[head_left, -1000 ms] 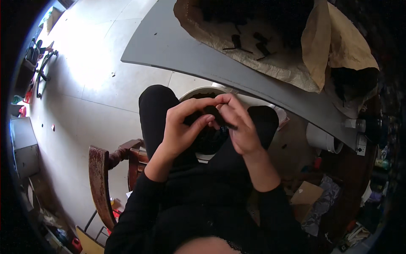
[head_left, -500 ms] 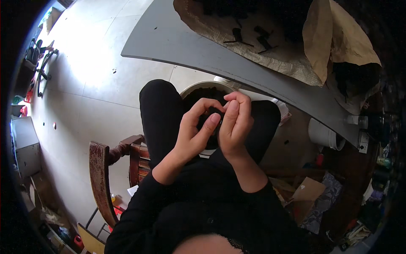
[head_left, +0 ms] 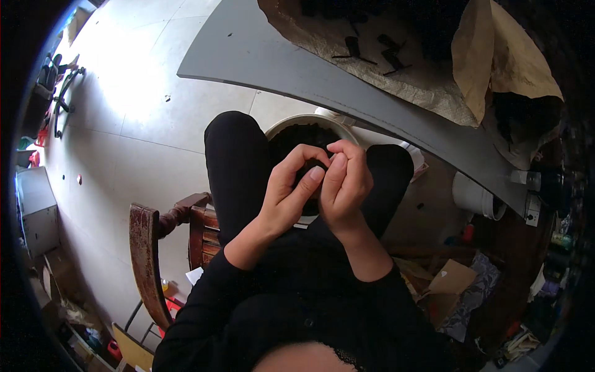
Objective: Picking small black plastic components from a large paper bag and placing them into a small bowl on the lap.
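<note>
Over a round bucket [head_left: 273, 131] between my knees, both hands come together with their fingertips nearly touching. My left hand [head_left: 286, 189] is closed, index finger and thumb bent into a curve. Something dark shows between them, hard to tell from the dark bucket contents behind. My right hand [head_left: 346, 186] is closed too, its thumb pressed against the curled fingers; whatever it pinches is hidden. Dark loose pieces [head_left: 304, 133] fill the bucket below.
A grey tabletop [head_left: 260, 56] slants across ahead, bearing an opened woven sack [head_left: 427, 93] with small black parts [head_left: 353, 51] on it. A wooden chair [head_left: 144, 254] stands at left, a white bucket [head_left: 474, 197] at right, and cardboard [head_left: 452, 278] lies lower right.
The view has shifted slightly, and more of the bucket's contents shows above my hands. My hands keep nearly the same closed pose, with only slight finger movement.
</note>
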